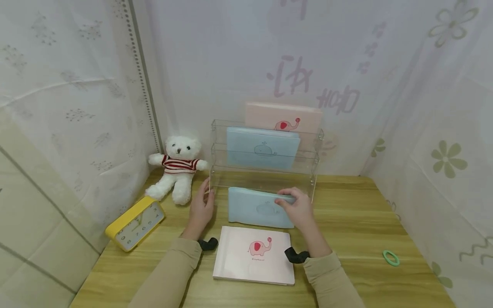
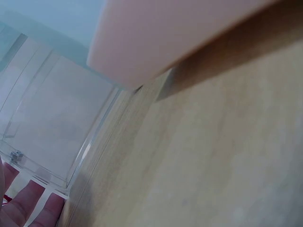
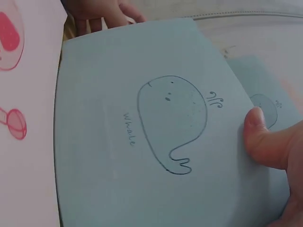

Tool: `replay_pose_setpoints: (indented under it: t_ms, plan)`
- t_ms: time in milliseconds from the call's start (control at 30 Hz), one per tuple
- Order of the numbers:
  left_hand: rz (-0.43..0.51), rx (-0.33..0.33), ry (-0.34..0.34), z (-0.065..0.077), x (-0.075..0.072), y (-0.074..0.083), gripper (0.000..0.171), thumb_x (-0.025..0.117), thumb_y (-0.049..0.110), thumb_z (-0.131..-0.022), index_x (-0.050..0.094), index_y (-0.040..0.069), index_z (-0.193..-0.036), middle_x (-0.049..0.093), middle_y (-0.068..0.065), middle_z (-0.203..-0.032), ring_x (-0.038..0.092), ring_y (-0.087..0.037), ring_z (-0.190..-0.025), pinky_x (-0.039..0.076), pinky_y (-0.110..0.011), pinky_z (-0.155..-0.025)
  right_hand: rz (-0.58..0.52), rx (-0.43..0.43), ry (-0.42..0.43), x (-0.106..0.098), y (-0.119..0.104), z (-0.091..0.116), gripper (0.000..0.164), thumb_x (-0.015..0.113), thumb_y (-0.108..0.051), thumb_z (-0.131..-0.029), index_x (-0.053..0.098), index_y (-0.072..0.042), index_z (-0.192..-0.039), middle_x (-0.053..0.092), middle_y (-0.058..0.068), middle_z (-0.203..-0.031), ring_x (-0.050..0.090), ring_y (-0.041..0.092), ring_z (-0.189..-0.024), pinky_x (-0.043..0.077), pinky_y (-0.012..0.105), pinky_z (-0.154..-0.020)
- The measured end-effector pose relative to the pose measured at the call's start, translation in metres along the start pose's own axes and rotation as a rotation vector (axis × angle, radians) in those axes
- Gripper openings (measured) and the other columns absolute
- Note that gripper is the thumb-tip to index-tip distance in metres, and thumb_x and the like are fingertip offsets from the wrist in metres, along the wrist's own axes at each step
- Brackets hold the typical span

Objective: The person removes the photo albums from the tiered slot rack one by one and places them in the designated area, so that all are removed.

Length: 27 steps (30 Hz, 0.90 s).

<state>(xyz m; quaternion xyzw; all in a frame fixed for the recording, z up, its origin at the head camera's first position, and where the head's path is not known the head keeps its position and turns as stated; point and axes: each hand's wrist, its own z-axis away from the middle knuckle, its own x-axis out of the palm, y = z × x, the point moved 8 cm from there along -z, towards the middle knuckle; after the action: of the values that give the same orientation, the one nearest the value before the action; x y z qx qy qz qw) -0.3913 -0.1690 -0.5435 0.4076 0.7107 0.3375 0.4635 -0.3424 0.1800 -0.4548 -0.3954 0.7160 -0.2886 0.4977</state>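
A clear tiered acrylic rack (image 1: 262, 177) stands on the table, with the fingers of my left hand (image 1: 202, 205) resting against its left side. In the left wrist view those fingers (image 2: 28, 201) look straight at the clear panel. My right hand (image 1: 298, 207) pinches a light blue whale notebook (image 1: 246, 207) by its upper right edge, thumb on the front cover. It stands upright at the rack's lowest front tier. Higher up, the rack holds another blue whale notebook (image 1: 263, 147) and a pink elephant notebook (image 1: 256, 112) at the back. Between my forearms lies a second pink elephant notebook (image 1: 239, 261).
Left of the rack sits a white teddy bear (image 1: 178, 182) in a striped sweater. A yellow clock (image 1: 135, 224) stands near the table's left edge, and a green ring (image 1: 391, 258) lies to the right. Patterned curtains (image 1: 385, 64) hang around the table.
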Motion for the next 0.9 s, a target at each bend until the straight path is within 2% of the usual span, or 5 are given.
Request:
replay_pose_setpoints:
  t_ms: [167, 400, 633, 900]
  plan:
    - [-0.006, 0.006, -0.004, -0.002, 0.002, 0.001, 0.057, 0.055, 0.023, -0.117, 0.04, 0.028, -0.172, 0.061, -0.023, -0.157, 0.069, -0.045, -0.135, 0.059, -0.062, -0.113, 0.014, 0.031, -0.016, 0.002, 0.008, -0.001, 0.025, 0.091, -0.017, -0.092, 0.084, -0.012, -0.116, 0.08, 0.009, -0.116, 0.072, 0.033, -0.115, 0.057, 0.055, -0.106]
    - [-0.002, 0.011, 0.001, -0.001, 0.001, 0.002, 0.056, 0.054, 0.026, -0.118, 0.04, 0.027, -0.172, 0.061, -0.024, -0.157, 0.069, -0.047, -0.134, 0.058, -0.063, -0.112, 0.123, -0.009, -0.052, 0.007, 0.013, -0.003, 0.042, 0.091, -0.019, -0.092, 0.08, -0.014, -0.132, 0.076, 0.01, -0.131, 0.065, 0.038, -0.129, 0.053, 0.062, -0.109]
    - [0.007, 0.004, 0.002, 0.001, 0.001, 0.0, 0.055, 0.053, 0.026, -0.118, 0.04, 0.023, -0.172, 0.061, -0.026, -0.156, 0.069, -0.047, -0.134, 0.058, -0.063, -0.112, 0.178, -0.031, -0.117, 0.013, 0.015, -0.002, 0.053, 0.091, -0.014, -0.09, 0.075, -0.018, -0.14, 0.07, 0.009, -0.143, 0.055, 0.036, -0.13, 0.052, 0.061, -0.106]
    - [0.009, 0.01, -0.008, 0.0, 0.002, -0.001, 0.056, 0.052, 0.023, -0.118, 0.038, 0.024, -0.173, 0.06, -0.026, -0.157, 0.069, -0.047, -0.133, 0.059, -0.063, -0.111, 0.25, -0.057, -0.241, 0.02, 0.015, 0.001, 0.055, 0.087, -0.011, -0.095, 0.07, -0.024, -0.146, 0.067, 0.004, -0.149, 0.048, 0.034, -0.135, 0.052, 0.061, -0.11]
